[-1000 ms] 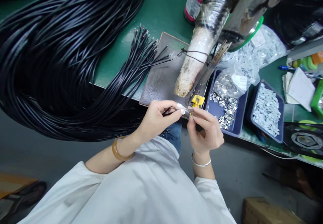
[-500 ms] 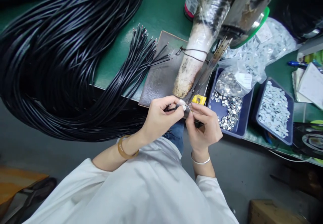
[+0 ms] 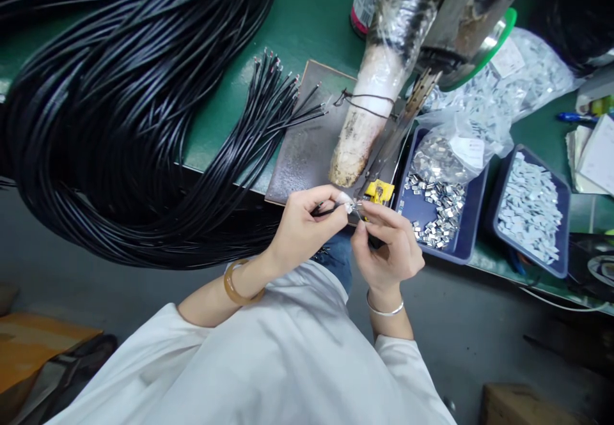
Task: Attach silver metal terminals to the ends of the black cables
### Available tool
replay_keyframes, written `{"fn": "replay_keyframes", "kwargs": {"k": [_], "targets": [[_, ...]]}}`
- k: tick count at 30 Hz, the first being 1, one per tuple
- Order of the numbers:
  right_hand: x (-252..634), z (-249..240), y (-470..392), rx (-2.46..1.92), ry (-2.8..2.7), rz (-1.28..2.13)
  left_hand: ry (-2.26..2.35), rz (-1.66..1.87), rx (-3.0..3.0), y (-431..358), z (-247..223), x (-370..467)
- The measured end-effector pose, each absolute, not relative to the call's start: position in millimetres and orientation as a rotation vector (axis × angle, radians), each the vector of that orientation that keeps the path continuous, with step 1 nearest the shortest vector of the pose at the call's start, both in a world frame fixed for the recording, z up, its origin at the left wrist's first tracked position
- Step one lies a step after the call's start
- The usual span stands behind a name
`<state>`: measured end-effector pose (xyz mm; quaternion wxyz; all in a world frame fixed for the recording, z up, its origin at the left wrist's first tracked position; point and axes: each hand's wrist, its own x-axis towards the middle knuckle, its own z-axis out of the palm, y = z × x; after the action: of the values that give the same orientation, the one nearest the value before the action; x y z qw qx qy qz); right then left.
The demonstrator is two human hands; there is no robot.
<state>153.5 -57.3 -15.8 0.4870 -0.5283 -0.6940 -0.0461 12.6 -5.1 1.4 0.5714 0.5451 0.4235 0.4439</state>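
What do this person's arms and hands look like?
Loose white sleeves stop short of the wrists. The left hand has white wrapping near its fingertips and a thick tan bangle at the wrist; the right hand, a thin silver-coloured bangle. Neither wears gloves.

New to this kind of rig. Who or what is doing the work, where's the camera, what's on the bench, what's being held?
No machine arm here: these are a person's two bare hands. The camera sits on the person's head, looking forward and down, so the white sleeves belong to the wearer.

The left hand pinches a black cable near its end. The right hand has its fingertips at the thin wires there; its exact grip is too small to tell.

On the green bench lie a large bundle of black cables, a dark board, a tray with small metal pieces, and another tray with pale pieces.
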Motion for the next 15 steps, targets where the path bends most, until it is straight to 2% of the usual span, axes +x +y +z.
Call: {"fn": "replay_keyframes", "kwargs": {"k": [4,10,15], "targets": [[155,-6,-56,-1.333,-1.653,-0.025,0.935,0.987,1.338,-11,0,10],[156,0,-57,-1.326,-1.46,0.39,0.923,1.109,1.487,-22,-4,2],[157,-5,-64,-1.342,-1.521,0.311,0.66,0.809,1.143,-19,-4,-3]]}}
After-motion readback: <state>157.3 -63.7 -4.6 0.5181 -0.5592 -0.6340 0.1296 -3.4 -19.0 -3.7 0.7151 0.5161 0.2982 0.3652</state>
